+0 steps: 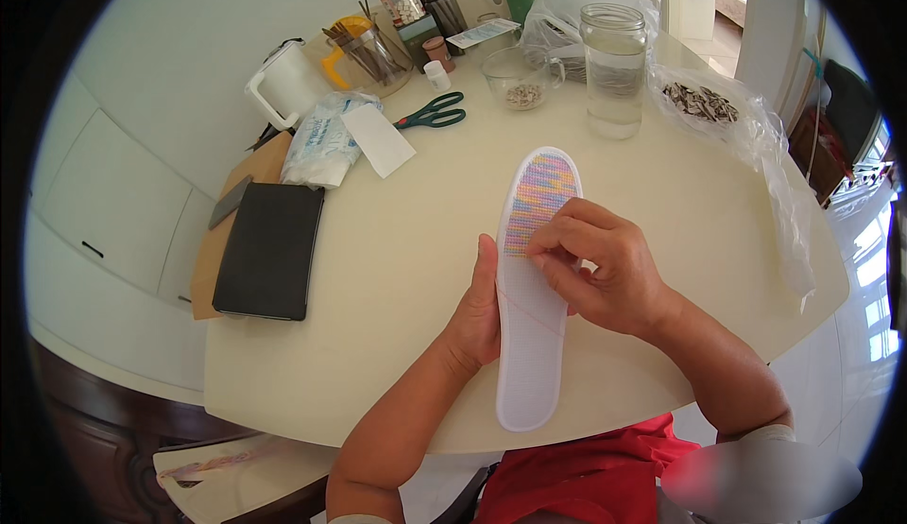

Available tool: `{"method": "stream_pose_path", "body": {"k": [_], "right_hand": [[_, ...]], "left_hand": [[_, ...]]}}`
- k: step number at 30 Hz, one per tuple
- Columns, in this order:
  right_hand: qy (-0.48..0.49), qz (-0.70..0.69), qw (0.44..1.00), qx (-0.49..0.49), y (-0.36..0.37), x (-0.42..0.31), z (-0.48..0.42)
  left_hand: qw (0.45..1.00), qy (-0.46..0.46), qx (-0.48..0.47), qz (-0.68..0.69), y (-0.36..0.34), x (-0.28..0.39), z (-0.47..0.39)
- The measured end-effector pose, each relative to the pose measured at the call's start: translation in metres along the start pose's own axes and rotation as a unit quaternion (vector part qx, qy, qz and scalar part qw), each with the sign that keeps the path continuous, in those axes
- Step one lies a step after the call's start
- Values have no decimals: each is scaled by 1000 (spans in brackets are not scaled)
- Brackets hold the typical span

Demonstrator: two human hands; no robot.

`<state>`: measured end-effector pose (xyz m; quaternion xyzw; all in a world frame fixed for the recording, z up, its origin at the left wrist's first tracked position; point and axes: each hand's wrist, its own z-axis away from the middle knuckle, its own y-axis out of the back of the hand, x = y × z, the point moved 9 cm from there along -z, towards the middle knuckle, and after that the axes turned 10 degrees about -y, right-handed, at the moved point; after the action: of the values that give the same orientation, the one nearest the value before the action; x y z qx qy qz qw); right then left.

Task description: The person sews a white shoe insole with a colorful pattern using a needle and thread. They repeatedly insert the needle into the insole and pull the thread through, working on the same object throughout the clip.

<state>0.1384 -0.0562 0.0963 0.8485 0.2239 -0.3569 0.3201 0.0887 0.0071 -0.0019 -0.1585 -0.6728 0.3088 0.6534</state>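
A white fabric insole (533, 354) with white edging is held upright over the table, its toe end pointing away from me. Rows of pink, yellow, blue and purple stitches cover its upper part; the lower part is plain white mesh. My left hand (482, 311) grips the insole's left edge, thumb on that side, fingers hidden behind it. At the lower border of the stitching, my right hand (602, 262) has thumb and index finger pinched together against the surface. Whether a needle is between them cannot be seen. A thin pink thread (531, 315) runs slantwise across the plain mesh.
Green-handled scissors (432, 111), a glass cup (517, 81), a glass jar of water (613, 77) and a plastic bag of sunflower seeds (698, 102) stand or lie beyond the insole. A black tablet case (271, 251) lies left, near a white kettle (287, 84).
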Motion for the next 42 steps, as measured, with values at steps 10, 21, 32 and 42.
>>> {"method": "stream_pose_path", "body": {"k": [10,21,32,42], "right_hand": [[-49,-32,998,-16,-3,10,-2],[-132,-102,982,-94,-9,22,-5],[-210,-184,953,-119,-19,50,-2],[-285,-506,792,-187,-34,52,3]], "left_hand": [[1000,-7,-19,2,-2,2,-1],[997,-2,-74,25,-4,-1,-2],[996,-75,-11,47,12,16,-7],[966,-228,121,-21,32,57,0]]}}
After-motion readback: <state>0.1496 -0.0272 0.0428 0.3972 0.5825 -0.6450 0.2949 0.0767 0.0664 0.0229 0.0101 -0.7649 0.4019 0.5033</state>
